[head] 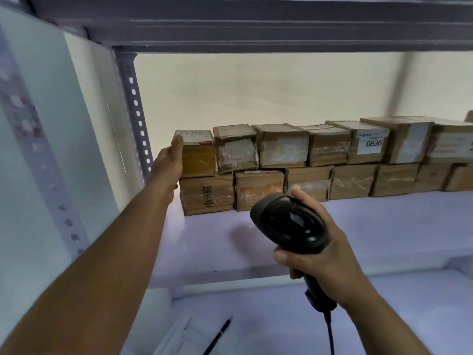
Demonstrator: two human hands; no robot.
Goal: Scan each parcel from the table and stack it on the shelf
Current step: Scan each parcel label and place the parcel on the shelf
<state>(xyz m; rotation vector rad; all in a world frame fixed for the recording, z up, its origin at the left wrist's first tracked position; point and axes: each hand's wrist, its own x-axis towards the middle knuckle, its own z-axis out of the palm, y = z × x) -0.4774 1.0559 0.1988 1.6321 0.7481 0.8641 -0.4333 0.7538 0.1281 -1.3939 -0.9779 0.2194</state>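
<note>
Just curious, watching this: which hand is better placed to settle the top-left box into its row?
Left, probably. The left hand rests against the left side of the top-left parcel. The right hand is lower, clear of the parcels, gripping the scanner.

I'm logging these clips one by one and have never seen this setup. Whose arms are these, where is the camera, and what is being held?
There is no machine here. A person works with bare hands, and the single picture comes from a camera worn on their head, looking forward and down. The left hand lies with straight fingers against the left side of the end parcel in the upper row. The right hand grips a black barcode scanner, and its cable hangs down. The shelf holds brown cardboard parcels in two rows, and one label reads 0836. Below, a pen lies on a pale lower surface.
</note>
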